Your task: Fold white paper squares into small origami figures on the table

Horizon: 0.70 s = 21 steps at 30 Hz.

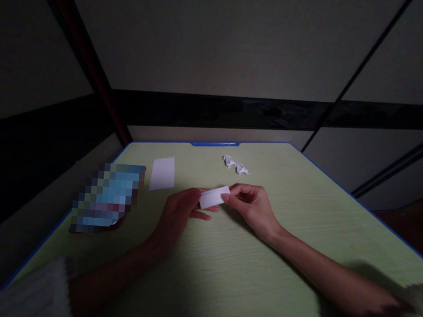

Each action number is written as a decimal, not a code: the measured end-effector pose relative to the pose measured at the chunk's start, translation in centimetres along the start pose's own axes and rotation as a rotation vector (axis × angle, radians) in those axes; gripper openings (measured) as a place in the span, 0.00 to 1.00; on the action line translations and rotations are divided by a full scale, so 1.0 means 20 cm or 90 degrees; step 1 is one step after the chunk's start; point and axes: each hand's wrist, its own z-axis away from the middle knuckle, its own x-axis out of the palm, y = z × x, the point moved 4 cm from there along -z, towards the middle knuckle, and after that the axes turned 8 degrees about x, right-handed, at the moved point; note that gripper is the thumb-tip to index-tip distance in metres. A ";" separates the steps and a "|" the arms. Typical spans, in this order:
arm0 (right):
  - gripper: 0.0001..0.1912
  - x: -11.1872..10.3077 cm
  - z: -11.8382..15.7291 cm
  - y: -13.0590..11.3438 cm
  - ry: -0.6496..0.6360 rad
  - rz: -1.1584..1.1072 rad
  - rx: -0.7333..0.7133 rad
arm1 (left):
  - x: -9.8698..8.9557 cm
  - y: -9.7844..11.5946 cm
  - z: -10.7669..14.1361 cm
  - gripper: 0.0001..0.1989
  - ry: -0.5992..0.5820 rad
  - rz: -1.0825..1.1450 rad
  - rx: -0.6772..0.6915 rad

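A small folded strip of white paper point(214, 198) is held slightly tilted above the middle of the table, with a lengthwise line along its upper part. My left hand point(181, 210) pinches its left end, the thumb on top and other fingers reaching underneath. At the right end, the thumb and curled fingers of my right hand point(253, 206) grip the same paper. Beyond my hands sit two small folded white paper figures, a left one point(228, 161) and a right one point(241, 168), close together.
A flat white sheet of paper point(163, 173) lies on the light green table point(289, 282), left of the figures. Farther left is a pixelated, screen-like device point(111, 197). Blue trim edges the table, with a blue ledge point(216, 144) at the far side before panelled doors point(220, 42).
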 end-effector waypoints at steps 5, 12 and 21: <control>0.10 0.00 0.01 0.00 0.007 0.010 0.004 | 0.00 0.01 0.00 0.13 0.001 -0.060 -0.001; 0.11 0.01 0.02 0.00 0.026 0.027 -0.012 | 0.01 0.00 0.00 0.11 -0.010 -0.080 -0.010; 0.11 0.00 0.02 0.00 0.036 0.040 -0.024 | 0.01 0.00 0.00 0.12 -0.005 -0.092 -0.020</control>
